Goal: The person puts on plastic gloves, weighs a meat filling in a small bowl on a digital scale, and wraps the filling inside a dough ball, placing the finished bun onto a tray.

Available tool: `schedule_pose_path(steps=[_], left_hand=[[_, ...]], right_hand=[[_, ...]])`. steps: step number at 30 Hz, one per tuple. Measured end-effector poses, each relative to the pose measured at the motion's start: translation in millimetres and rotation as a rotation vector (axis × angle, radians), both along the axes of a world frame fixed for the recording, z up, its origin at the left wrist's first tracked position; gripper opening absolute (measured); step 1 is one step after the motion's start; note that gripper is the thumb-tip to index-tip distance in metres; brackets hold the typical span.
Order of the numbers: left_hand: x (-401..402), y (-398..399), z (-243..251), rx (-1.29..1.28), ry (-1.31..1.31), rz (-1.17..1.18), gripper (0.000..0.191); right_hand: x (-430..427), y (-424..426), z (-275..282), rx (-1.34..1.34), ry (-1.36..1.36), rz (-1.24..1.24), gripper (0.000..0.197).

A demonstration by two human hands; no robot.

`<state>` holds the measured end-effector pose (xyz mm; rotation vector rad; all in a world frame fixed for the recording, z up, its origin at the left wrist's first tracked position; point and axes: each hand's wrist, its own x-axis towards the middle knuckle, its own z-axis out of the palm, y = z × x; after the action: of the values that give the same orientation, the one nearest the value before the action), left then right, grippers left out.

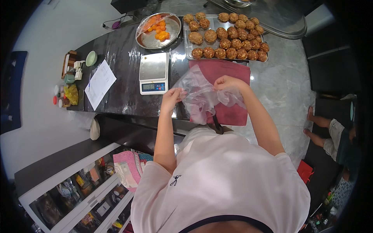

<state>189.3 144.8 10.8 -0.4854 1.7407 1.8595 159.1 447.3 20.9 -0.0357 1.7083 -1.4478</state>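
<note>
A crumpled sheet of clear plastic film or bag is stretched between my two hands. My left hand pinches its left edge, close to the front of a white digital kitchen scale. With bent fingers, my right hand grips the other side, and loose folds hang below its wrist. Under the plastic lies a dark red cloth or mat at the counter's end. Past it, a metal tray carries rows of brown balls of filling. The scale's steel platform bears only a small crumb.
A round metal pan of orange egg yolks, partly covered with film, stands behind the scale. Left on the dark counter are a printed sheet with a pen, a green bowl and jars. A person sits far right.
</note>
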Motion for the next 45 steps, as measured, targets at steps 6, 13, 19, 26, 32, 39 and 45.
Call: schedule_pose_path(steps=[6,13,19,26,32,39,45], left_hand=[[9,-7,38,-0.045,0.175,0.216,0.019],[46,-32,87,-0.092,0.312,0.182,0.02],[52,-23,118,-0.174,0.443,0.148,0.02],[48,-14,122,-0.132,0.375,0.089,0.025],[18,6,166,-0.12,0.318,-0.248,0.024],[-38,15,159,-0.043,0.35,-0.531,0.032],[-55,42,74,-0.273,0.655,-0.011,0.03]], right_hand=[[-5,12,6,0.213,0.117,-0.56,0.035],[38,-31,43,0.229,0.849,-0.814,0.027],[63,-50,-2,0.695,1.037,0.113,0.048],[47,-38,15,0.473,0.944,-0.127,0.05],[17,-55,110,-0.213,0.653,-0.196,0.035],[12,20,120,-0.181,0.361,-0.412,0.018],[76,96,60,-0.302,0.065,-0.915,0.013]])
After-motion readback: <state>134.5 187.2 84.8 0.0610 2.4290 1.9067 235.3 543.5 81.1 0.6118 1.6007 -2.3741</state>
